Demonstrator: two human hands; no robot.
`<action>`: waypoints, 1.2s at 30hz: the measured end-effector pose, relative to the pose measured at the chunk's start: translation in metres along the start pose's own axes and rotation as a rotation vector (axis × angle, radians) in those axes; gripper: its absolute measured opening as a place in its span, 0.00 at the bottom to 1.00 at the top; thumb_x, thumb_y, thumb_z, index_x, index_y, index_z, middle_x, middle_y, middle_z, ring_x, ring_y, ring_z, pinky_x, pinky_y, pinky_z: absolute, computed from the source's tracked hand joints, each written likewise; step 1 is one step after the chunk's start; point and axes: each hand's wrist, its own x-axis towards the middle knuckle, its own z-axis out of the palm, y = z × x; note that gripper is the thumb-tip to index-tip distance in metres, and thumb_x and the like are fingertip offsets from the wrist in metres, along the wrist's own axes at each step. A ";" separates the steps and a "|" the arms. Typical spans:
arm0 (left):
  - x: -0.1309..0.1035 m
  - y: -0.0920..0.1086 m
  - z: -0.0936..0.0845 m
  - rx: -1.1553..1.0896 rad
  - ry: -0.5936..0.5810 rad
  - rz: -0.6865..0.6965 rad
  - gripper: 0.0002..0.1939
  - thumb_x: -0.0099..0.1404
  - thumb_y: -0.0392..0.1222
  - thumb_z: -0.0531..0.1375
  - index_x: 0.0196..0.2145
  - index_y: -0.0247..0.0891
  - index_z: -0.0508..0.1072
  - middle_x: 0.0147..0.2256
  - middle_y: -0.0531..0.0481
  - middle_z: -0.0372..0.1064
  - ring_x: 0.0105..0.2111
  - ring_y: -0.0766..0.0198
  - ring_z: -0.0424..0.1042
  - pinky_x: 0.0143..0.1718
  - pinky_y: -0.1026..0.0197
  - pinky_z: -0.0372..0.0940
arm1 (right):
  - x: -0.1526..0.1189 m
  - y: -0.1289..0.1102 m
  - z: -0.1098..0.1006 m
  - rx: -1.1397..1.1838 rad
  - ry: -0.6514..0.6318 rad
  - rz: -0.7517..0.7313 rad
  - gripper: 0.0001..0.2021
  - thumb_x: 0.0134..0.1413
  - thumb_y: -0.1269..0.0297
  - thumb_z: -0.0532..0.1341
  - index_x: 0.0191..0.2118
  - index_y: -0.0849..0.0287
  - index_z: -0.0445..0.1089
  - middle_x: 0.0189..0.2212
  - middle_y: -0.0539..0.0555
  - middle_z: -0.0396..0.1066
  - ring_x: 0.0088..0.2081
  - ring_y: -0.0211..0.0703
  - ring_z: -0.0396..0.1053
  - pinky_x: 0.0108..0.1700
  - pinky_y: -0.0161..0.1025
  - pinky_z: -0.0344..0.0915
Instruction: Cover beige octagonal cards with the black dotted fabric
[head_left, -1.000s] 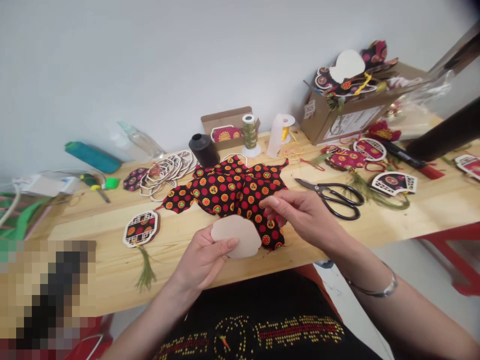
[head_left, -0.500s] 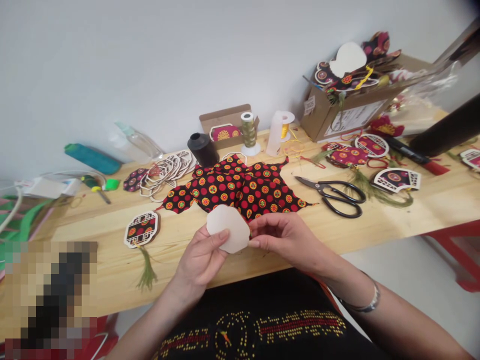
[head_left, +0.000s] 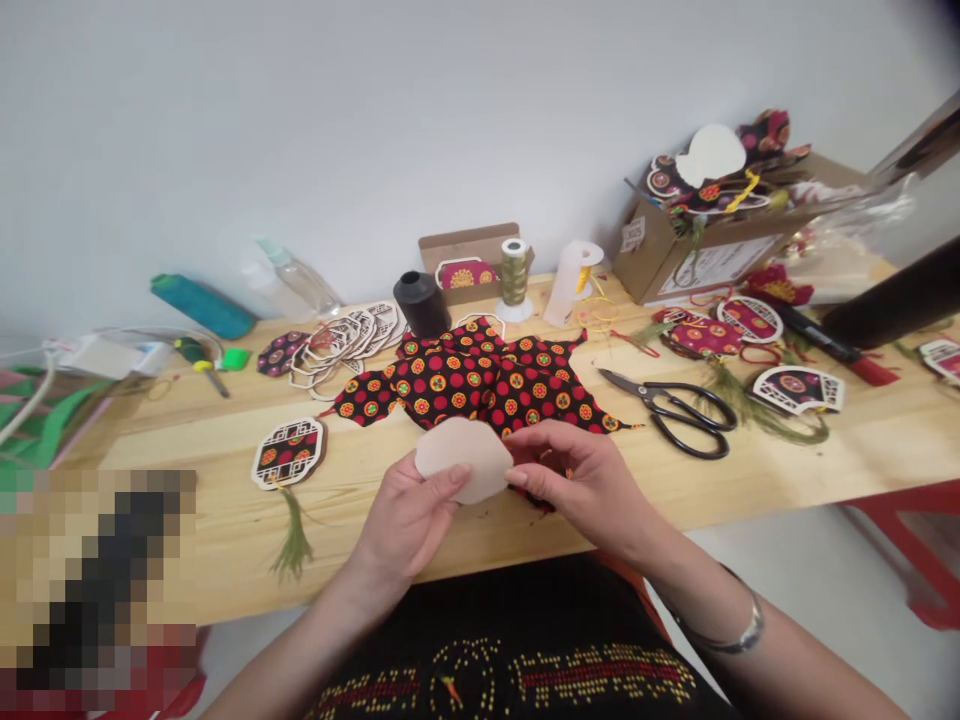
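My left hand (head_left: 405,515) is closed on a flat white card piece (head_left: 463,450) with a wavy-cornered outline, its thumb across the face. At the card's right edge, the thumb and fingers of my right hand (head_left: 589,480) are pinched together. Black fabric with red dots and flowers shows between and below those fingers; how it meets the card is hidden. Just beyond my hands lie more patterned fabric pieces (head_left: 450,385) in an overlapping pile. Black-handled scissors (head_left: 675,405) rest to the right, blades partly spread. Left of my hands lies a finished-looking framed ornament (head_left: 289,452) with a green tassel.
Pale lattice frames (head_left: 360,335) are stacked behind the fabric. A black thread cone (head_left: 421,305), an olive thread spool (head_left: 514,275) and a yellow thread spool (head_left: 589,265) stand near the wall. A filled cardboard box (head_left: 705,250) and several tasselled ornaments (head_left: 796,388) occupy the right.
The white card has tilted flatter and turned slightly. More patterned fabric now shows beneath my right hand. The whole view has shifted a little.
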 end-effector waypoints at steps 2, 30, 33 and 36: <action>-0.004 -0.002 -0.004 0.095 -0.061 0.057 0.11 0.57 0.35 0.65 0.40 0.39 0.78 0.39 0.48 0.79 0.41 0.60 0.76 0.46 0.61 0.69 | 0.001 -0.002 -0.001 -0.115 0.020 -0.129 0.13 0.47 0.63 0.69 0.41 0.58 0.75 0.40 0.54 0.74 0.41 0.41 0.70 0.42 0.40 0.67; -0.009 0.008 -0.020 0.875 -0.298 0.584 0.19 0.60 0.26 0.61 0.45 0.45 0.76 0.46 0.54 0.76 0.43 0.70 0.75 0.46 0.69 0.68 | -0.003 -0.012 -0.011 -0.210 -0.216 -0.317 0.08 0.60 0.70 0.59 0.41 0.58 0.76 0.37 0.53 0.68 0.40 0.36 0.67 0.42 0.37 0.65; -0.010 0.009 -0.017 0.888 -0.280 0.543 0.20 0.60 0.27 0.62 0.47 0.47 0.75 0.45 0.55 0.77 0.42 0.71 0.76 0.45 0.70 0.68 | -0.002 -0.010 -0.010 -0.253 -0.167 -0.366 0.08 0.60 0.71 0.59 0.41 0.59 0.76 0.36 0.53 0.69 0.39 0.36 0.67 0.41 0.36 0.66; -0.011 0.010 -0.013 0.897 -0.258 0.493 0.19 0.60 0.30 0.62 0.46 0.50 0.75 0.45 0.57 0.77 0.43 0.72 0.75 0.46 0.71 0.67 | -0.001 -0.008 -0.009 -0.266 -0.121 -0.395 0.08 0.60 0.71 0.59 0.40 0.59 0.76 0.35 0.53 0.70 0.38 0.36 0.68 0.40 0.36 0.66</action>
